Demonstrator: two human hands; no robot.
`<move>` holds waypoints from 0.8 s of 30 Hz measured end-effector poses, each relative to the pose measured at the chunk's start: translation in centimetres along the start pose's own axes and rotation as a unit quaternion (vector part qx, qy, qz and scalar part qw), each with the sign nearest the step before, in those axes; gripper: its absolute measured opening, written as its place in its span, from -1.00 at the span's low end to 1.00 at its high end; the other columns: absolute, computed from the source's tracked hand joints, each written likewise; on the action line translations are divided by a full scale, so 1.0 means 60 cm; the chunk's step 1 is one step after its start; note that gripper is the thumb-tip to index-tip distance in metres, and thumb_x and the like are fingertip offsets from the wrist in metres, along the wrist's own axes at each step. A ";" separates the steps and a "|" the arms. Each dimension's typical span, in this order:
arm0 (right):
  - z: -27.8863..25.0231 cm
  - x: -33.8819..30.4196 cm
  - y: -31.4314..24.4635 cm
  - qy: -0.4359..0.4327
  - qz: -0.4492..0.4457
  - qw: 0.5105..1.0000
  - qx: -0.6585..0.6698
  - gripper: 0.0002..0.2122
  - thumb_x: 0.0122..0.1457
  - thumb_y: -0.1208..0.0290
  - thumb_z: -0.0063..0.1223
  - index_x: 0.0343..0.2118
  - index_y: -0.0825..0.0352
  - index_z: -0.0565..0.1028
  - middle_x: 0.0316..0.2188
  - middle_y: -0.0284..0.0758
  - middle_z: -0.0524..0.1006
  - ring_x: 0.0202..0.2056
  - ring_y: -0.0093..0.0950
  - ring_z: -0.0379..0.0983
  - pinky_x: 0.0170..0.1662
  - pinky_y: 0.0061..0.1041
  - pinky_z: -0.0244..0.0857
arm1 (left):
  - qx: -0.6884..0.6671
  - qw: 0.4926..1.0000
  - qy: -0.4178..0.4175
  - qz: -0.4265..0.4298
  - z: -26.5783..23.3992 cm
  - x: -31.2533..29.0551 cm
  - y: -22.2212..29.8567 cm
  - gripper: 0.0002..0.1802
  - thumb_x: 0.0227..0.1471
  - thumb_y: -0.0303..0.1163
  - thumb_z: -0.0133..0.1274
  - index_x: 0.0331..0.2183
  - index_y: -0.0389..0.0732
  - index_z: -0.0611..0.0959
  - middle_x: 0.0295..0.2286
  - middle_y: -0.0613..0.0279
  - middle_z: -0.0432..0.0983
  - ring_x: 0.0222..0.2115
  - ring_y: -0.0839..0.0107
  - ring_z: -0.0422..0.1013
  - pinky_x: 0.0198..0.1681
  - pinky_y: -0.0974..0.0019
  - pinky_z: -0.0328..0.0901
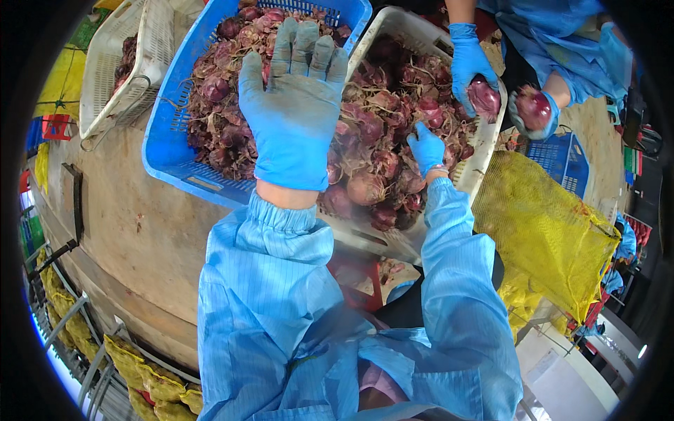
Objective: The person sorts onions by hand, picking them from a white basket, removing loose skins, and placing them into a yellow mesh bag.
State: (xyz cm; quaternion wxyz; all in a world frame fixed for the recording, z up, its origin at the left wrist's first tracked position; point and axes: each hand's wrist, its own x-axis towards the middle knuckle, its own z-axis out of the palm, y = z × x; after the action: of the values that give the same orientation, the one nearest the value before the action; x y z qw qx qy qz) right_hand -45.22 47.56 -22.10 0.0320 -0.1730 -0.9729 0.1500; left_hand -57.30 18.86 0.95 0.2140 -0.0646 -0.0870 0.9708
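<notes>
My left hand, in a blue glove with a grey, soiled palm, is raised palm up with its fingers spread and nothing in it. It is over the blue crate of red onions, overlapping the white crate's near side. My right hand, also blue-gloved, is over the white crate among red onions with dry skins. One of its fingers points up and away; its other fingers are mostly hidden, so whether it holds anything does not show.
Across from me a co-worker's blue-gloved hands hold one red onion and another onion. A yellow mesh sack hangs at the right, by a blue basket. Another white crate stands far left on the wooden tabletop.
</notes>
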 end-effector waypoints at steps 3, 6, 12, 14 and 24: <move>-0.018 -0.008 -0.015 -0.016 -0.029 0.999 0.013 -0.68 0.04 0.24 0.08 -0.15 0.24 0.47 -0.40 -0.16 0.57 -0.40 -0.12 0.50 -0.31 -0.22 0.40 | 0.016 0.998 -0.057 0.018 -0.009 0.000 0.003 -0.45 0.17 -0.08 -0.23 0.03 -0.27 0.47 -0.11 0.04 0.49 -0.14 0.18 0.43 0.03 0.00 0.26; -0.055 -0.018 -0.050 -0.001 0.073 0.963 0.261 -0.80 0.11 0.39 0.06 -0.26 0.38 0.45 -0.54 -0.28 0.55 -0.54 -0.38 0.51 -0.42 -0.41 0.38 | 0.005 0.998 -0.054 0.021 -0.007 0.004 0.011 -0.45 0.19 -0.08 -0.25 0.03 -0.27 0.46 -0.14 0.05 0.50 -0.15 0.18 0.43 0.03 0.01 0.27; -0.190 -0.024 -0.203 -0.061 0.108 0.811 0.572 -0.76 0.18 0.47 0.01 -0.12 0.47 0.45 -0.41 -0.29 0.58 -0.45 -0.54 0.50 -0.26 -0.55 0.37 | -0.011 0.997 -0.073 0.027 -0.005 0.007 0.025 -0.45 0.21 -0.07 -0.29 0.02 -0.26 0.46 -0.15 0.05 0.50 -0.18 0.17 0.42 0.03 0.01 0.25; -0.229 -0.028 -0.292 -0.101 0.037 0.748 0.655 -0.70 0.20 0.46 0.02 -0.04 0.47 0.41 -0.32 -0.25 0.60 -0.38 -0.52 0.51 -0.13 -0.53 0.35 | -0.017 0.997 -0.074 0.026 0.002 -0.001 0.050 -0.45 0.21 -0.07 -0.30 0.02 -0.27 0.46 -0.16 0.06 0.50 -0.18 0.16 0.42 0.03 0.00 0.24; -0.020 -0.196 -0.203 -0.228 -0.193 0.953 -0.051 -0.44 -0.12 0.36 0.25 0.04 0.17 0.39 -0.03 -0.24 0.43 -0.10 -0.14 0.40 -0.11 -0.25 0.38 | 0.026 0.992 -0.025 0.123 0.040 -0.014 0.051 -0.60 0.18 -0.13 -0.15 -0.12 -0.19 0.58 -0.30 0.23 0.60 -0.27 0.32 0.50 -0.06 0.17 0.35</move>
State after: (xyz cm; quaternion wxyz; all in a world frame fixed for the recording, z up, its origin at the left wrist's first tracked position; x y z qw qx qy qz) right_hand -38.04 32.95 -17.41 -0.1711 0.0552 -0.9755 0.1266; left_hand -58.17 15.39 2.78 0.0919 -0.0449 -0.0583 0.9930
